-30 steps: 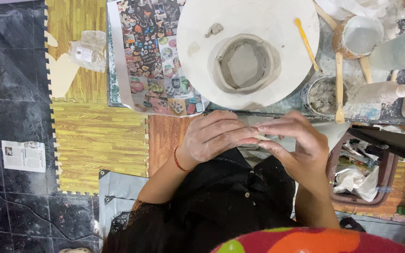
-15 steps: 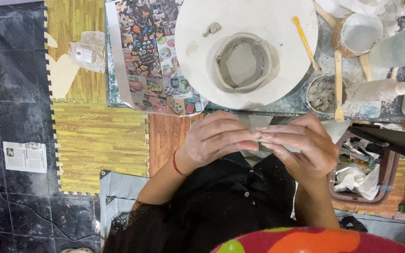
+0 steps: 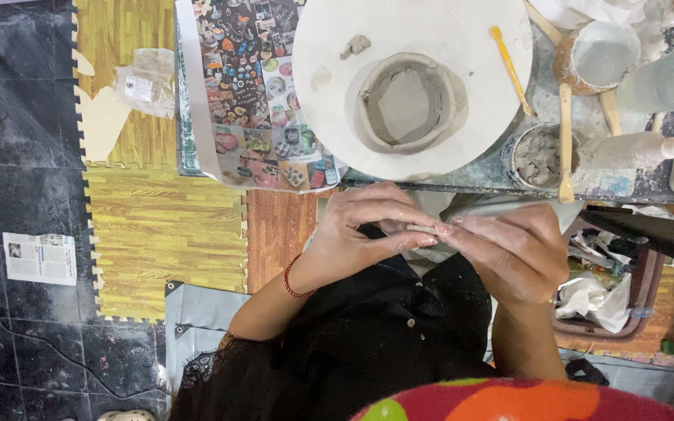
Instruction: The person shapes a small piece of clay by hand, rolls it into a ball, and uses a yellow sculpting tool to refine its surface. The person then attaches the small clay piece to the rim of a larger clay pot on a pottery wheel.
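I pinch a small strip of clay (image 3: 423,228) between my left hand (image 3: 364,230) and right hand (image 3: 509,249), both curled shut on it, held over my lap just below the table edge (image 3: 431,183), near the clay pot (image 3: 409,101) on its white round board (image 3: 477,47).

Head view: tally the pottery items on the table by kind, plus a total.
Clay pots on the round white board: 1
Loose clay lumps: 1
Yellow modelling tools: 1
Wooden tools: 1
Cups of clay or slip: 2
Total: 6
Both hands pinch a small clay piece, not counted.
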